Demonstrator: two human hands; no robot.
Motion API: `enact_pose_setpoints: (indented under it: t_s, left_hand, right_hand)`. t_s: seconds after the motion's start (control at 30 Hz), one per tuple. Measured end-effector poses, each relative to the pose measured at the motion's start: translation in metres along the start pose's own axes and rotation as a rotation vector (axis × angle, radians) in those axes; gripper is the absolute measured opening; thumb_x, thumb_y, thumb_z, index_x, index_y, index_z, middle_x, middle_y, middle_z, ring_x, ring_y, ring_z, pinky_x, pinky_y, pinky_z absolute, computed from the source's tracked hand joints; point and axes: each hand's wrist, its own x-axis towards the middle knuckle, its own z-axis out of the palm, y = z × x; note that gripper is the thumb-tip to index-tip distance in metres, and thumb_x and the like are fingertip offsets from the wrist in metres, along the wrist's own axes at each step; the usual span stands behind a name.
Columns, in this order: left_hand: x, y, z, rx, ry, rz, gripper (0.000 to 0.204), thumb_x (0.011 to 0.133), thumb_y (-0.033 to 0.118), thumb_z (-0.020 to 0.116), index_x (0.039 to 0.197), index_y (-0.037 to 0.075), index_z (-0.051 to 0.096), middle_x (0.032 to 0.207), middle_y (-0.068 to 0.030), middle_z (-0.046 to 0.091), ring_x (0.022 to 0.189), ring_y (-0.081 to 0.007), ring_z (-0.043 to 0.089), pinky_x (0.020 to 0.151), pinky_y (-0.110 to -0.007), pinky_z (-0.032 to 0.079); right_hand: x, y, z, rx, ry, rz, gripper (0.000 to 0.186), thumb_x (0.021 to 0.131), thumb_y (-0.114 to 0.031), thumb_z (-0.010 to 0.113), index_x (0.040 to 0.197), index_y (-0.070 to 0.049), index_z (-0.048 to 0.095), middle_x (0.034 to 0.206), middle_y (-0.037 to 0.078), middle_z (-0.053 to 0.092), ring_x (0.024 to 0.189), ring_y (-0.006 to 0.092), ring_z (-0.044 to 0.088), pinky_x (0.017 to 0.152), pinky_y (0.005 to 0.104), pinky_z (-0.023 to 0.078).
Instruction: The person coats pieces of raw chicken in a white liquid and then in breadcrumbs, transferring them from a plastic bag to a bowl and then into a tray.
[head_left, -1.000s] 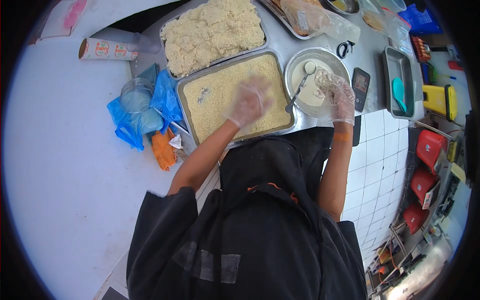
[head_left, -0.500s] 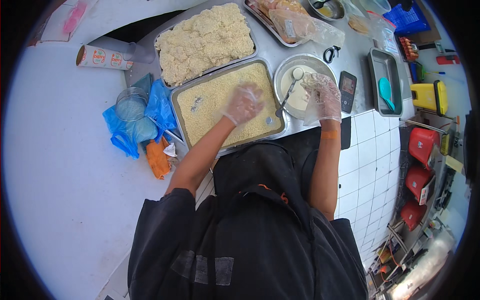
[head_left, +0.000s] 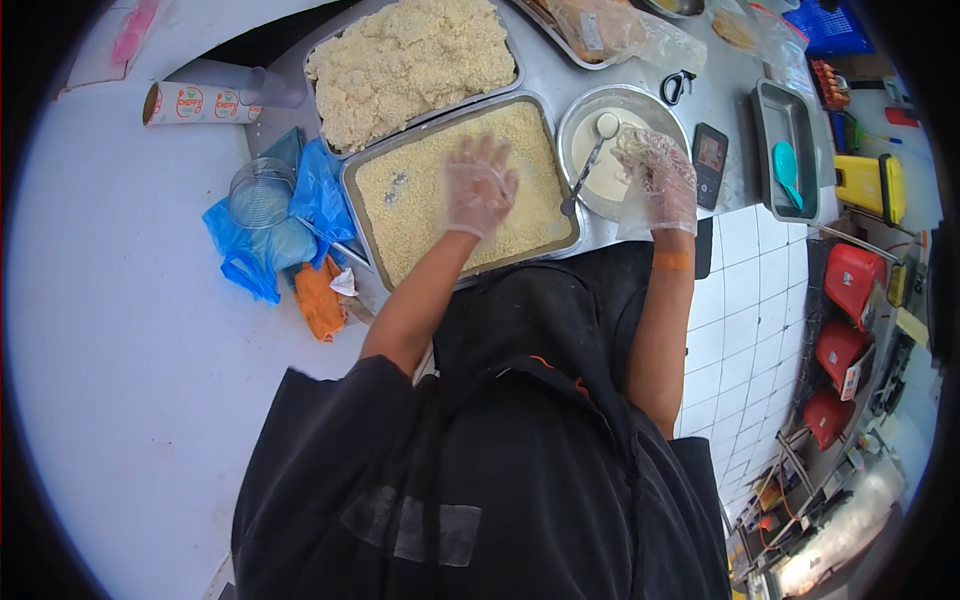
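My left hand, in a clear plastic glove, is over the middle of a metal tray of pale breadcrumbs. Its fingers are spread and point away from me; whether anything lies beneath the palm is hidden. To the right, my right hand, in a batter-smeared plastic glove, hovers above the right side of a round metal bowl of whitish batter. Its fingers look loosely apart, and I see nothing in them. A long-handled spoon leans across the bowl's left rim.
Behind the crumbs stands a tray piled with breaded pieces. Black scissors, a dark handheld device and a grey pan with a teal spoon are to the right. Blue plastic bags and a wire strainer lie left.
My left hand has gone from a blurred, more curled pose to fingers spread over the crumbs. The right hand stays above the bowl. The whole view has shifted slightly.
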Motion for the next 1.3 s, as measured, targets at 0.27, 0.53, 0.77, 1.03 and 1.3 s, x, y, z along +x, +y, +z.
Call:
enact_pose_setpoints:
  t_s: [0.27,0.53,0.77,1.03,1.3]
  left_hand:
    - [-0.017,-0.043,0.001,0.000,-0.150,-0.047,0.061,0.097,0.049,0.041,0.151,0.021,0.040,0.159,-0.0096,0.031,0.147,-0.0369,0.025,0.114,-0.059,0.020]
    - [-0.012,-0.054,0.004,0.008,-0.179,-0.130,0.065,0.096,0.049,0.044,0.153,0.019,0.035,0.161,-0.0136,0.025,0.147,-0.0359,0.024,0.114,-0.062,0.017]
    - [0.000,0.021,0.014,-0.001,-0.250,-0.117,0.072,0.095,0.056,0.038,0.152,0.012,0.036,0.161,-0.0128,0.025,0.147,-0.0363,0.026,0.115,-0.060,0.017]
    - [-0.035,-0.028,-0.030,-0.226,0.056,-0.495,0.077,0.082,0.045,0.069,0.137,-0.004,0.047,0.137,-0.0263,0.053,0.128,-0.0398,0.050,0.105,-0.047,0.040]
    - [-0.046,-0.075,0.002,-0.763,-0.276,-0.686,0.062,0.076,0.044,0.077,0.109,-0.008,0.066,0.102,-0.0286,0.068,0.097,-0.0394,0.067,0.093,-0.041,0.049]
  right_hand:
    - [-0.006,0.000,-0.006,-0.319,-0.061,-0.084,0.024,0.089,-0.006,0.064,0.112,0.001,0.067,0.109,0.008,0.068,0.098,0.0149,0.066,0.086,0.0269,0.053]
    - [-0.009,0.002,-0.006,-0.336,-0.056,-0.037,0.020,0.092,-0.009,0.065,0.110,0.000,0.067,0.104,0.007,0.068,0.094,0.0155,0.066,0.083,0.0299,0.057]
    - [0.001,-0.002,-0.004,-0.294,-0.104,0.002,0.022,0.092,-0.009,0.064,0.112,0.000,0.067,0.109,0.008,0.068,0.097,0.0156,0.066,0.086,0.0306,0.056]
    - [-0.007,-0.004,-0.014,-0.190,-0.024,0.005,0.022,0.089,-0.009,0.066,0.110,-0.001,0.069,0.103,0.003,0.068,0.091,0.0107,0.062,0.081,0.0237,0.050]
    - [0.035,0.041,-0.054,-0.466,-0.130,-0.215,0.021,0.088,-0.008,0.066,0.108,-0.002,0.069,0.102,0.004,0.068,0.092,0.0116,0.063,0.082,0.0256,0.051]
